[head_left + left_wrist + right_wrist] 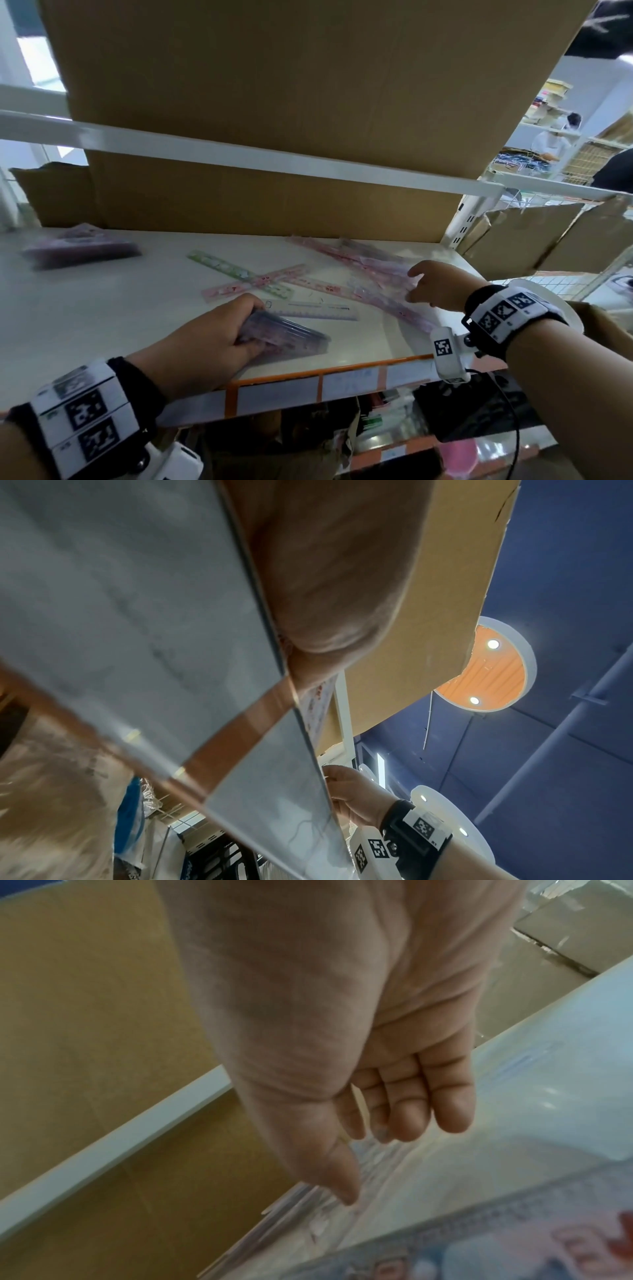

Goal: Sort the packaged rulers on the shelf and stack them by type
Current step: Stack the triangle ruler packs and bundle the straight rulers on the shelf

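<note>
Packaged rulers lie scattered on the white shelf. My left hand grips a bundle of purple rulers near the front edge; in the left wrist view only the heel of my left hand shows above the shelf lip. My right hand reaches over a loose pile of long pink rulers, its fingers fairly straight. In the right wrist view my right hand has its thumb tip touching the clear wrap of the pink rulers. A green ruler, a crossed pink ruler and a pale ruler lie between my hands.
A stack of purple rulers sits at the shelf's far left. A big cardboard box stands behind, and a white crossbar runs above the shelf. An orange label strip marks the front edge. Cardboard bins stand to the right.
</note>
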The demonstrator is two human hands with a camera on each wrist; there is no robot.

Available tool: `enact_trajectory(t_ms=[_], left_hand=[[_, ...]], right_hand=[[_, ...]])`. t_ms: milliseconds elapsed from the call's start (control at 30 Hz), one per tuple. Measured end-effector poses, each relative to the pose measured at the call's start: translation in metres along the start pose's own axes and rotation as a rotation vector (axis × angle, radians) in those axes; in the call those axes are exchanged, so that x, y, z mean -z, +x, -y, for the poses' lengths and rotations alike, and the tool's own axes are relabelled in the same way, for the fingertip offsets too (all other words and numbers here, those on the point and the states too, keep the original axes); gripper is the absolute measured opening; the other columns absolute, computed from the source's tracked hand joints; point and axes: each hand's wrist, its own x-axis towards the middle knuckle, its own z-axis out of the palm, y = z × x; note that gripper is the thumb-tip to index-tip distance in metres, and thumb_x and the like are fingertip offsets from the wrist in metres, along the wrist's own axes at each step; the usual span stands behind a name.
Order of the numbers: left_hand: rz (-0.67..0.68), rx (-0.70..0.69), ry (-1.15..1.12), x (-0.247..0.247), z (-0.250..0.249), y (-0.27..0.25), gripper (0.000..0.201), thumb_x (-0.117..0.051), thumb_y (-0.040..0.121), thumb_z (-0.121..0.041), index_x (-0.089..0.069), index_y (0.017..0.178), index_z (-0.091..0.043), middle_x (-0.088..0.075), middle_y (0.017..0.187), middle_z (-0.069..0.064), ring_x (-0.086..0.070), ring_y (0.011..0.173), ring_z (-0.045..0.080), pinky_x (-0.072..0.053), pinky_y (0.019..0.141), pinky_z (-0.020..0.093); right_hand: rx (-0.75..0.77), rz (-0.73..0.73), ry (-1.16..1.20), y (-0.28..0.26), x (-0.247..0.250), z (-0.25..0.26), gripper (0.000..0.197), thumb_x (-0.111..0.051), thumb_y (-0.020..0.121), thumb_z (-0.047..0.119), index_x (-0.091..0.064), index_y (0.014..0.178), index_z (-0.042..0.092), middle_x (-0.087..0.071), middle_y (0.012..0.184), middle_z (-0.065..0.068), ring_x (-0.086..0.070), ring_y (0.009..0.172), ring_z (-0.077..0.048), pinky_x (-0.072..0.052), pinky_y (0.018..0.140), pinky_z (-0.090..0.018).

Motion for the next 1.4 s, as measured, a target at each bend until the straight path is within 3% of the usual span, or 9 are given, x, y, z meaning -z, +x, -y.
enact_trajectory(t_ms=[100, 200, 300, 467, 667, 867, 1000, 1167, 1400], left_hand=[[-0.013, 0.004, -0.005, -0.001, 0.000, 0.000, 0.021, -0.068, 0.088, -0.033, -0.049, 0.096, -0.037, -0.062, 0.084, -0.017, -0.055, 0.086, -0.009, -0.044, 0.072, 0.011], [-0.014, 0.007, -0.006, -0.001, 0.001, -0.001, 0.022, -0.068, 0.088, -0.030, -0.049, 0.095, -0.039, -0.061, 0.084, -0.022, -0.055, 0.086, -0.009, -0.043, 0.073, 0.008], [-0.003, -0.002, -0.006, 0.000, 0.001, -0.001, 0.023, -0.068, 0.088, -0.030, -0.048, 0.096, -0.039, -0.061, 0.085, -0.023, -0.056, 0.086, -0.008, -0.043, 0.074, 0.010], [0.012, -0.009, -0.006, 0.001, -0.001, -0.001, 0.022, -0.066, 0.089, -0.030, -0.047, 0.097, -0.038, -0.055, 0.095, -0.036, -0.055, 0.087, -0.008, -0.043, 0.074, 0.009], [0.023, -0.015, -0.022, 0.001, -0.002, -0.002, 0.021, -0.065, 0.090, -0.030, -0.048, 0.099, -0.038, -0.055, 0.095, -0.037, -0.055, 0.088, -0.010, -0.043, 0.075, 0.008], [0.018, -0.023, -0.023, 0.001, -0.001, -0.001, 0.022, -0.066, 0.090, -0.031, -0.048, 0.097, -0.041, -0.056, 0.097, -0.033, -0.056, 0.088, -0.006, -0.043, 0.075, 0.010], [0.015, -0.029, -0.019, 0.001, 0.000, -0.001, 0.023, -0.066, 0.090, -0.034, -0.046, 0.097, -0.043, -0.055, 0.099, -0.035, -0.055, 0.089, -0.009, -0.042, 0.074, 0.008], [0.016, -0.036, -0.007, 0.000, 0.002, 0.000, 0.024, -0.066, 0.089, -0.034, -0.046, 0.098, -0.045, -0.054, 0.099, -0.038, -0.055, 0.090, -0.011, -0.040, 0.073, 0.006], [0.023, -0.030, -0.010, 0.000, 0.004, 0.002, 0.023, -0.067, 0.089, -0.034, -0.048, 0.100, -0.041, -0.054, 0.101, -0.037, -0.054, 0.090, -0.010, -0.041, 0.075, 0.007]], right_hand=[[0.054, -0.057, 0.090, 0.000, 0.001, -0.001, 0.031, -0.077, 0.081, 0.032, -0.062, 0.107, 0.027, -0.069, 0.090, 0.007, -0.067, 0.066, -0.008, -0.047, 0.057, -0.018], [0.125, -0.172, 0.160, -0.004, 0.007, -0.002, 0.008, -0.067, 0.087, 0.027, -0.072, 0.092, 0.024, -0.072, 0.072, 0.008, -0.068, 0.058, -0.004, -0.059, 0.066, -0.029], [0.162, -0.291, 0.288, -0.006, 0.014, -0.002, 0.018, -0.058, 0.089, 0.024, -0.071, 0.078, 0.027, -0.072, 0.069, 0.010, -0.070, 0.060, -0.007, -0.061, 0.073, -0.041], [0.183, -0.320, 0.415, -0.015, 0.015, 0.003, 0.017, -0.058, 0.091, 0.026, -0.072, 0.082, 0.031, -0.074, 0.072, 0.007, -0.073, 0.067, -0.010, -0.060, 0.080, -0.045], [0.375, -0.210, 0.312, -0.044, -0.013, 0.039, 0.019, -0.064, 0.091, 0.022, -0.073, 0.080, 0.034, -0.073, 0.079, 0.017, -0.069, 0.070, -0.003, -0.060, 0.076, -0.032], [0.512, 0.044, -0.028, -0.051, -0.013, 0.058, 0.034, -0.065, 0.085, 0.053, -0.066, 0.117, 0.042, -0.061, 0.105, 0.034, -0.057, 0.093, 0.017, -0.041, 0.083, -0.007], [0.305, -0.026, -0.067, -0.025, 0.027, 0.036, 0.041, -0.071, 0.085, 0.044, -0.063, 0.123, 0.032, -0.065, 0.115, 0.013, -0.062, 0.100, -0.004, -0.045, 0.096, -0.024], [-0.027, 0.131, -0.324, 0.007, 0.044, -0.007, 0.049, -0.078, 0.081, 0.036, -0.060, 0.127, 0.032, -0.064, 0.126, 0.004, -0.058, 0.115, -0.016, -0.042, 0.102, -0.031], [-0.030, 0.215, -0.384, 0.023, 0.020, -0.007, 0.089, -0.078, 0.076, 0.049, -0.034, 0.150, 0.027, -0.047, 0.147, 0.000, -0.047, 0.131, -0.020, -0.037, 0.106, -0.031]])
